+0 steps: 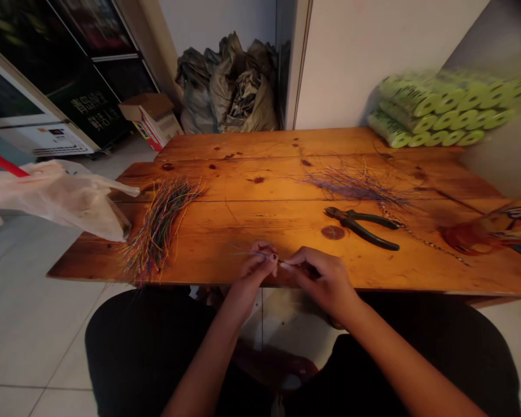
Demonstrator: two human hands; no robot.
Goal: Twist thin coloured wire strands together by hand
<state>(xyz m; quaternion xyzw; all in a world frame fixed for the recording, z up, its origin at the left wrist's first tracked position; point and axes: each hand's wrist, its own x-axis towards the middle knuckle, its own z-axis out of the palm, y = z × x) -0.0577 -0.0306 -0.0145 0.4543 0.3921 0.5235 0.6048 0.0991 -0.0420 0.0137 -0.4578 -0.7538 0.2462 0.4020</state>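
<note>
My left hand (256, 272) and my right hand (319, 279) meet near the front edge of the wooden table (252, 220). Fingers of both hands pinch a few thin strands of wire (260, 255), whose fine ends stick out to the left. A loose pile of multicoloured thin wires (158, 229) lies to the left of my hands. Beyond my right hand lie green-handled pliers (362, 227), shut. Behind them is a spread of purple wires (356, 185), and a thin beaded chain (417, 234) runs off to the right.
A crumpled translucent plastic bag (56, 200) hangs over the table's left end. A blurred orange-and-clear object (473, 234) sits at the right end. Green rolls (443, 107) are stacked at the back right, with full sacks (226, 87) and a cardboard box (150, 119) behind the table.
</note>
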